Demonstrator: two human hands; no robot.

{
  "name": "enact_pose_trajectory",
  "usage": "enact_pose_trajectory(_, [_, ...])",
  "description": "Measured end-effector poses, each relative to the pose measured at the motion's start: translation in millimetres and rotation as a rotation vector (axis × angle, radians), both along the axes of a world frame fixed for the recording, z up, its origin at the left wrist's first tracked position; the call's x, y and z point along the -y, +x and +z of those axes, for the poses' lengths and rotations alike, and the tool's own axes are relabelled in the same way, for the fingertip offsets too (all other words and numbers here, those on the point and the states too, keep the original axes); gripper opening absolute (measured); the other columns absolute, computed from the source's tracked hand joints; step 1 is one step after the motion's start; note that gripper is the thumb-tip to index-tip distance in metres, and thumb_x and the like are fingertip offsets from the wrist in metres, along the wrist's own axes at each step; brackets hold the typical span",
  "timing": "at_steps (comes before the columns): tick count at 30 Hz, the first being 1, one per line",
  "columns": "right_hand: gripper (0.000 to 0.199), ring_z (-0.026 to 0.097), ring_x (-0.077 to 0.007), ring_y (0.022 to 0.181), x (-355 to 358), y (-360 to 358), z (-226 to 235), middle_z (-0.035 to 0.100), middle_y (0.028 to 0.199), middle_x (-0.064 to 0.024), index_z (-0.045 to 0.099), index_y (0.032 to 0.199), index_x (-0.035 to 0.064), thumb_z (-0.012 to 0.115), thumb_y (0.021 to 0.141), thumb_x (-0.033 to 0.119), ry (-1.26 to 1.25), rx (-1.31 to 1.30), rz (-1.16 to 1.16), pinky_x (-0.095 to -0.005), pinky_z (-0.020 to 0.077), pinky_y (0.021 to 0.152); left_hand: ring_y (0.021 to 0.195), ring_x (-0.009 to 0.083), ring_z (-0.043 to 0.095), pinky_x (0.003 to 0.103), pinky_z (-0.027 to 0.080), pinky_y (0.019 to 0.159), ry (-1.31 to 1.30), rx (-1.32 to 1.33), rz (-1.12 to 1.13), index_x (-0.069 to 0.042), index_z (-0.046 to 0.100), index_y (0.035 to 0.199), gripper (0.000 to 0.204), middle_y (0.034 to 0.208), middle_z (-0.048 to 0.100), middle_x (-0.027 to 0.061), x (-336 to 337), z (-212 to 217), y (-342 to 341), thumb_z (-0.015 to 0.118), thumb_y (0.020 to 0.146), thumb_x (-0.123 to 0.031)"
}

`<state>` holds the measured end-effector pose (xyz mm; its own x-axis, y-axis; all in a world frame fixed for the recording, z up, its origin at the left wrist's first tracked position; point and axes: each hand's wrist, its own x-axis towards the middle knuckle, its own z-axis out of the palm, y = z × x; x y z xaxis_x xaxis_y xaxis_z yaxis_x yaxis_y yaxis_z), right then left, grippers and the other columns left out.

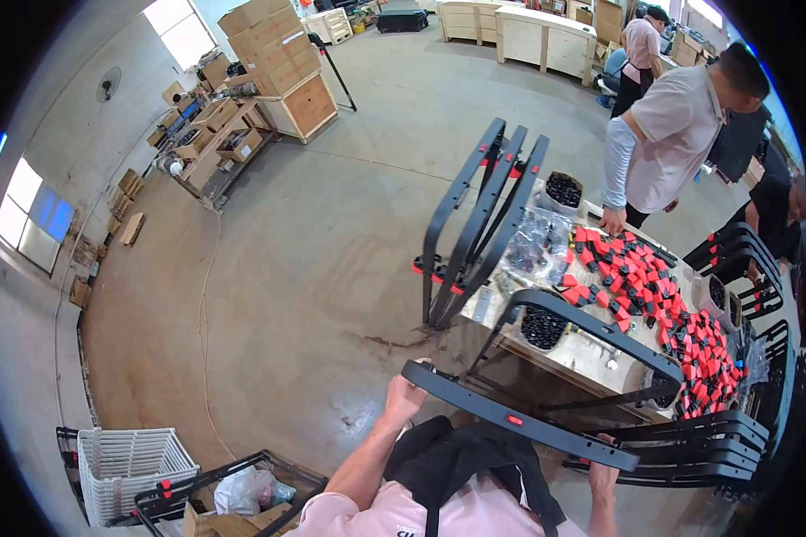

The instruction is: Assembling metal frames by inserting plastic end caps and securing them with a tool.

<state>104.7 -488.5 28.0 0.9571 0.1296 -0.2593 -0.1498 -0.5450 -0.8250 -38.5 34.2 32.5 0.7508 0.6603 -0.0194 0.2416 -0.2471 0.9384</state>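
Observation:
A long black metal bar (479,404) with a small red insert near its middle lies across in front of my body. My left hand (407,396) is closed round its left end, and my right hand (604,473) grips it near the right end. Just beyond, a black bent frame (600,333) leans at the near side of the worktable (560,362). Several similar black frames (707,438) are stacked beside my right hand. Many red and black plastic parts (631,277) lie heaped on the tabletop.
Three black frames (484,215) stand upright at the table's far left corner. Tubs of black parts (543,327) sit on the table. A co-worker (672,134) stands at its far side. At lower left are a white basket (134,465) and a black-framed cart (287,474).

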Motion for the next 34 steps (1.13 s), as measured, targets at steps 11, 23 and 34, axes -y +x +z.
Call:
enact_pose_trajectory(11, [0.033, 0.071, -0.0222, 0.097, -244, -83, 86, 0.072, 0.111, -0.0132, 0.066, 0.13, -0.001, 0.069, 0.103, 0.019, 0.093, 0.027, -0.002, -0.036, 0.0597, 0.085, 0.1, 0.0174, 0.073, 0.035, 0.059, 0.09, -0.033, 0.161, 0.081, 0.0, 0.074, 0.126, 0.026, 0.102, 0.076, 0.0087, -220, -26, -80, 0.075, 0.103, -0.012])
enact_pose_trajectory(23, [0.042, 0.062, -0.0257, 0.118, -339, -123, 80, 0.068, 0.125, -0.0125, 0.065, 0.132, -0.002, 0.068, 0.096, 0.019, 0.137, -0.182, -0.253, -0.0377, 0.0485, 0.107, 0.08, 0.0303, 0.077, 0.04, 0.059, 0.076, 0.153, -0.228, -0.079, -0.004, 0.077, 0.115, 0.026, 0.089, 0.079, 0.0207, -332, 78, 25, 0.079, 0.096, -0.022])
enact_pose_trajectory(34, [0.039, 0.069, -0.0281, 0.109, -444, -71, 111, 0.075, 0.117, -0.0152, 0.073, 0.125, 0.0008, 0.075, 0.095, 0.027, -0.134, -0.198, -0.052, -0.0435, 0.0535, 0.101, 0.086, 0.0333, 0.078, 0.039, 0.06, 0.082, 0.288, -0.24, -0.305, -0.001, 0.076, 0.117, 0.034, 0.101, 0.084, 0.0165, -447, 86, 175, 0.079, 0.097, -0.028])
